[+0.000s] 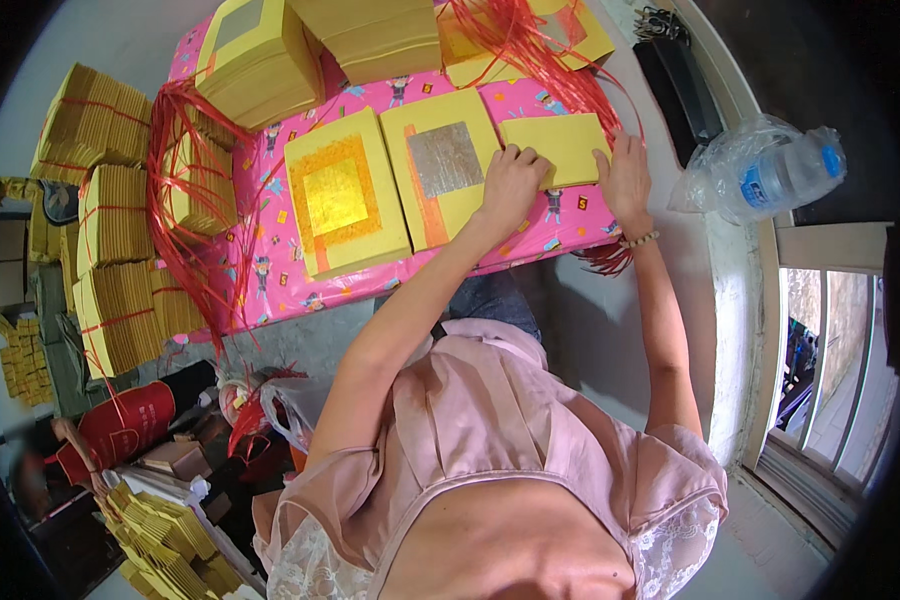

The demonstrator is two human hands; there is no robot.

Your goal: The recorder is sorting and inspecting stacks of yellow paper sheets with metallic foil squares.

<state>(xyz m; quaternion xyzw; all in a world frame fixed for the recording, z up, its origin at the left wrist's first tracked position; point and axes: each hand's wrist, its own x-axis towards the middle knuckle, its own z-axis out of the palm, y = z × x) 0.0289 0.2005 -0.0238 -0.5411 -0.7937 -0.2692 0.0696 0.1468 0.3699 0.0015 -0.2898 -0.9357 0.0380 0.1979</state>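
Observation:
A small stack of plain yellow paper (555,140) lies on the table's right part, between my two hands. My left hand (516,182) has its fingers bent over the stack's left end. My right hand (625,185), with a beaded bracelet at the wrist, grips the right end, its thumb at the paper's edge. Left of the small stack is a yellow paper stack with a silver square (445,160), and beside that one with a gold square (334,197). Red plastic ribbon (585,85) hangs down close to my right fingers. The undersides of both hands are hidden.
The pink printed cloth (270,250) covers the table. Tall yellow paper stacks (265,65) stand along its back. Bundles tied with red ribbon (120,215) fill the left side. A water bottle in clear plastic (785,180) sits at right. Another person's arm (78,447) shows lower left.

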